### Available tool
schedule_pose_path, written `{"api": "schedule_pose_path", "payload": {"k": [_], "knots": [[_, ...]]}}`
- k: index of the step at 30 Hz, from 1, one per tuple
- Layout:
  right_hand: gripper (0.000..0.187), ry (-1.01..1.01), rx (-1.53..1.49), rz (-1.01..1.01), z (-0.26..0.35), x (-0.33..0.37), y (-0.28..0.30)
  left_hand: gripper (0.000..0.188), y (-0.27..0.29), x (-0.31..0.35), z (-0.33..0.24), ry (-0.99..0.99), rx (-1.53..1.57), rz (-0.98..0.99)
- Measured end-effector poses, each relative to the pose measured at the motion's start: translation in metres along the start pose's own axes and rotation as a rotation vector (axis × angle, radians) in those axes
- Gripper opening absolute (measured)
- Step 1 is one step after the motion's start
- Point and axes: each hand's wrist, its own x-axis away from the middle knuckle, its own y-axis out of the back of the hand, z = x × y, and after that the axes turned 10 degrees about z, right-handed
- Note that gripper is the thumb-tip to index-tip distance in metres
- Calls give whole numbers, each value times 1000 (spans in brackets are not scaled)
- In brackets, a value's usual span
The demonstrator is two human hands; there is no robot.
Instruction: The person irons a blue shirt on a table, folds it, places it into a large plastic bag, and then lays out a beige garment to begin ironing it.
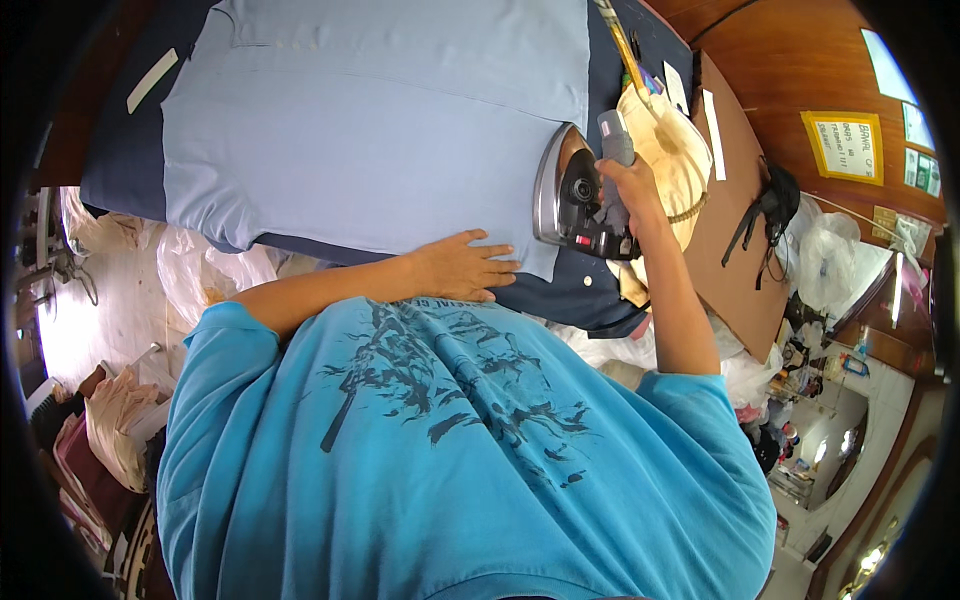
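- Right hand [630, 188]: wrapped around handle of iron [582, 192], at right edge of blue cloth [370, 130].
- Left hand [455, 268]: flat, fingers spread, released, at cloth's near edge.

Pretty roomy bright blue tee [400, 500] with loose short sleeves [235, 340], a big inky dark print [462, 368] that's all brushstrokes and splatters on the front, a line of lettering [452, 303] at its far end, and just bare forearms [335, 290] down to the left hand [458, 268] and right hand [633, 192].
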Motion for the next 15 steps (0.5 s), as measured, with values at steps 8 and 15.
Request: {"api": "schedule_pose_path", "payload": {"k": [8, 15], "knots": [[35, 9, 93, 133, 27, 22, 26, 40, 48, 65, 14, 333, 233, -194], [29, 20, 197, 171, 41, -22, 42, 29, 50, 169, 0, 985, 179, -656]]}}
